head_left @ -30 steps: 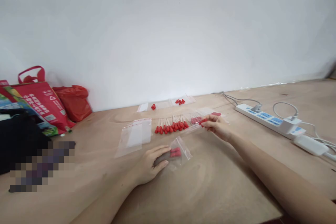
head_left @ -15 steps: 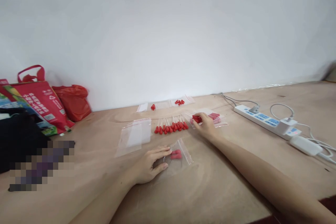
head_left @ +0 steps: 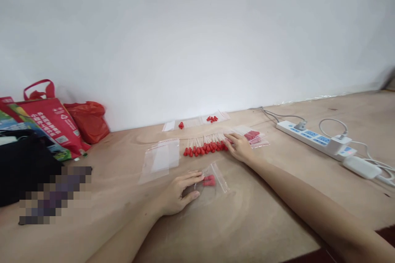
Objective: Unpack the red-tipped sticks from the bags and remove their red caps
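Observation:
A row of red-tipped sticks (head_left: 205, 148) lies on the wooden table, red ends toward me and pale shafts pointing at the wall. My right hand (head_left: 239, 147) is at the row's right end, thumb and fingers closed around red-tipped sticks there; the fingers partly hide them. Nearer to me, my left hand (head_left: 182, 191) rests on a clear zip bag (head_left: 220, 178), thumb and fingers apart. Inside that bag are a few red-tipped pieces (head_left: 210, 180). Just beyond my right hand, more red-tipped sticks (head_left: 252, 135) lie in or under clear zip bags (head_left: 261, 141).
Flat clear bags (head_left: 162, 156) lie left of the row. Near the wall, small red pieces (head_left: 212, 118) sit on other bags. A white power strip (head_left: 311, 137) with cables and an adapter (head_left: 361, 168) is at right. Red bags (head_left: 88, 121) and a black bag (head_left: 27, 168) stand at left.
My right hand has shifted slightly left and down, bringing its red-tipped sticks against the row's right end. My left hand stays on the bag. The view has shifted slightly.

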The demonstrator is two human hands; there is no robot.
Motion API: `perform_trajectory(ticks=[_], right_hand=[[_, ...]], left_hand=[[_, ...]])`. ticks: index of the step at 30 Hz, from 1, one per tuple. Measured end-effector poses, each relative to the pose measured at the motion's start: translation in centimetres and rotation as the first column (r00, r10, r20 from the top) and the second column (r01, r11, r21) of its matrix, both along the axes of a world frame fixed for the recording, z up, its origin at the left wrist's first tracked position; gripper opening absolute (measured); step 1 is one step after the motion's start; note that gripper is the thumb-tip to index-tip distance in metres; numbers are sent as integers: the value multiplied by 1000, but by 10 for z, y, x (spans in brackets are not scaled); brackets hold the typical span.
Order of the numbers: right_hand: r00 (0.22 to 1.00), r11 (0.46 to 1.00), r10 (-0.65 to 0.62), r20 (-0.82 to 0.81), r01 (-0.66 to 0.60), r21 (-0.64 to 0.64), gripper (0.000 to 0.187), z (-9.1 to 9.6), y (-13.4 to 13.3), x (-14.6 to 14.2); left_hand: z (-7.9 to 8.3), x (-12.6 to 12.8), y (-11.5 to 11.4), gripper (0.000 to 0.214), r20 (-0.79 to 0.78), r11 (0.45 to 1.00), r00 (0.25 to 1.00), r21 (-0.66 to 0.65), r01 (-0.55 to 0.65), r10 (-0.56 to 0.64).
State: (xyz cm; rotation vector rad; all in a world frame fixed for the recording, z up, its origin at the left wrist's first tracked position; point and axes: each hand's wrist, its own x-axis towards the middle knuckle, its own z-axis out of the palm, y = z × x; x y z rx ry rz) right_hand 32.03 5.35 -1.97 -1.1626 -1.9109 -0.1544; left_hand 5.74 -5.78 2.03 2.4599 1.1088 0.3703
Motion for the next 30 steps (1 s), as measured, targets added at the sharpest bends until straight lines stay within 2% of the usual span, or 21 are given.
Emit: perform_trajectory(ticks=[3, 6, 9, 12, 18, 25, 28, 30], right_hand=[[993, 999, 33, -111, -30, 25, 24, 5, -17, 6], [971, 983, 158, -178, -172, -62, 17, 7, -42, 9], [936, 904, 285, -209, -335, -267, 11, 10, -67, 5], [903, 805, 378, -204, -429, -409, 11, 13, -80, -4], [873, 757, 461, -161, -482, -441, 11, 15, -81, -18], [821, 693, 529, -214, -563, -450, 30, 14, -85, -31], [831, 692, 526, -179, -541, -478, 22, 15, -86, -37], [859, 718, 492, -143, -493, -491, 13, 17, -87, -38]], left_hand=[[1, 0, 0, 40, 51, 999, 999, 39, -18, 16], [2, 1, -1, 33, 158, 988, 984, 121, -96, 76], [-1, 4, -3, 31, 175, 979, 975, 126, -158, 135], [-4, 8, -5, 33, 102, 987, 985, 63, -148, 141], [-6, 13, -4, 35, 79, 991, 988, 25, -135, 133], [-8, 18, -1, 36, 85, 989, 988, 67, -132, 126], [-8, 19, -1, 36, 85, 989, 988, 66, -135, 129], [-7, 19, -1, 36, 83, 990, 989, 59, -129, 124]])
